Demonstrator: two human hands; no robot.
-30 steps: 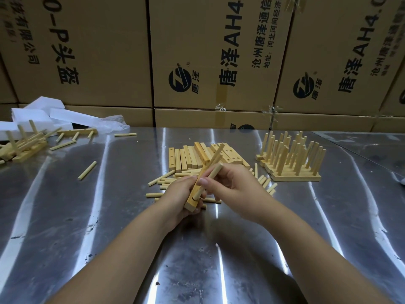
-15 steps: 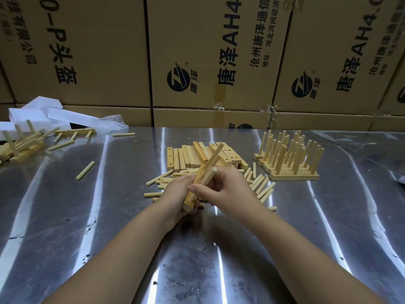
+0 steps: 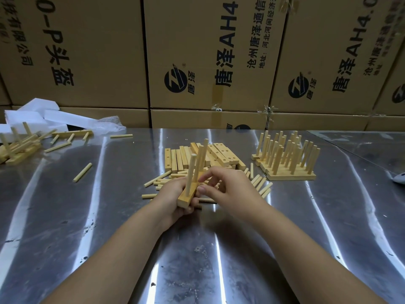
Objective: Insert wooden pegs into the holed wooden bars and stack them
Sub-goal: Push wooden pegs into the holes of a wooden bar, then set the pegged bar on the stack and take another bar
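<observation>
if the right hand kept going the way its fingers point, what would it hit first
Most likely the upright pegs in the bar that the left hand holds. The right hand has its fingers pointing left at them, almost touching, though depth is unclear.

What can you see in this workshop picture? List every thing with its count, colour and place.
Pale wooden bar with holes: one, tan, held at centre, three round pegs upright in it.
Loose holed bars: pile, tan, centre back.
Loose wooden pegs: many, tan, scattered mid-table.
Pegged bars: stack, tan, right; another heap far left.
White foam blocks: several, far left.
Brown cardboard boxes: wall, behind.
Shiny steel table: one, grey, underneath.
Left hand: grips the bar.
Right hand: beside the pegs, fingers loose.
</observation>
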